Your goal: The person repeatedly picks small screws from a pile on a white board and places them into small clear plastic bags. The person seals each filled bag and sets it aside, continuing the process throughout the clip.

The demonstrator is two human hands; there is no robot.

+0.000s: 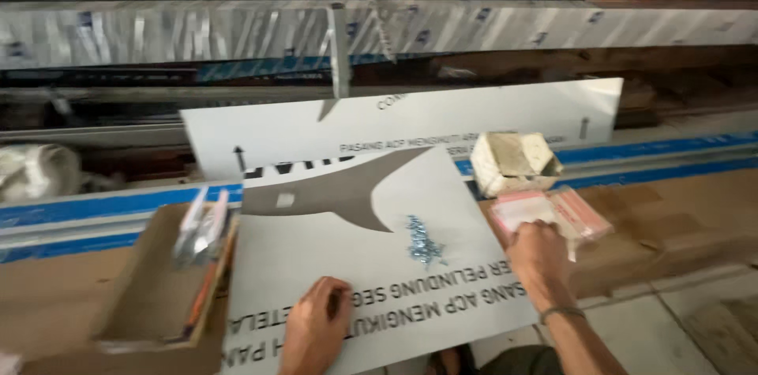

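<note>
At lower centre, the left hand (316, 328) presses flat, fingers curled, on the white panel (332, 256). Right of centre, the right hand (537, 253) pinches a clear plastic packet (553, 213). Screws (422, 241) lie heaped between them; farther back sits a small box (515, 160).

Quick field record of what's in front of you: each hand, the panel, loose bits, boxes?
left hand: flat on white printed panel, near edge
right hand: on pink-edged plastic bags, grip unclear
screws: small pile on panel
small box: open, behind the bags
cardboard tray: left of panel, holds tools
</note>
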